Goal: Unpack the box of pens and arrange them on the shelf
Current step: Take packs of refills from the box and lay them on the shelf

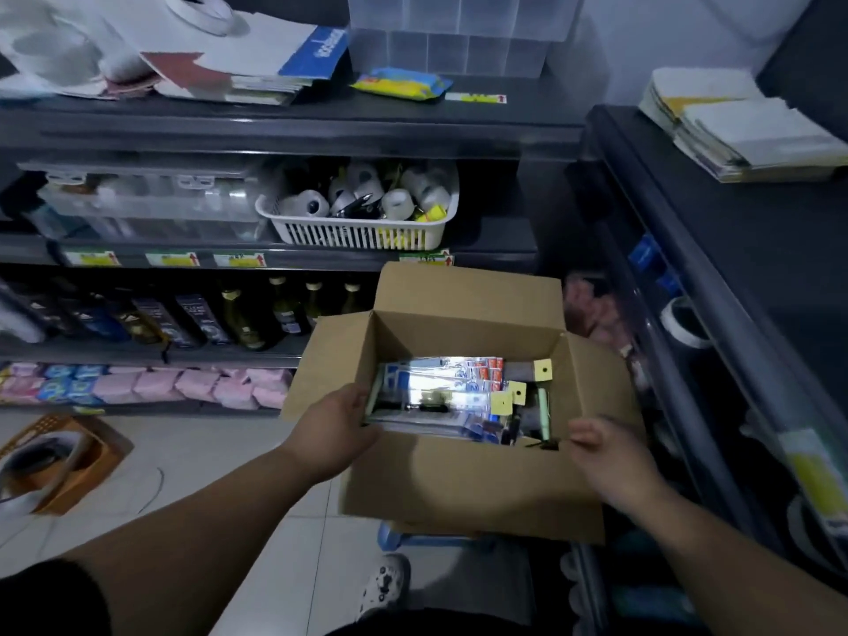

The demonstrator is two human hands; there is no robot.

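Observation:
An open brown cardboard box (468,488) sits in front of me, flaps spread. Inside lie several clear packets of pens (440,392) with blue, red and yellow header cards. My left hand (337,429) reaches over the box's left wall, its fingers on the packets at the left end. My right hand (605,452) hovers at the box's near right corner, fingers curled, touching the rim or flap. Dark shelves (293,119) run behind the box.
A white basket (362,236) of tape rolls stands on the middle shelf, with bottles (243,319) and pink packs (192,383) below. More dark shelving (688,250) lines the right. An orange basket (69,456) rests on the tiled floor at left. A blue stool (404,537) sits under the box.

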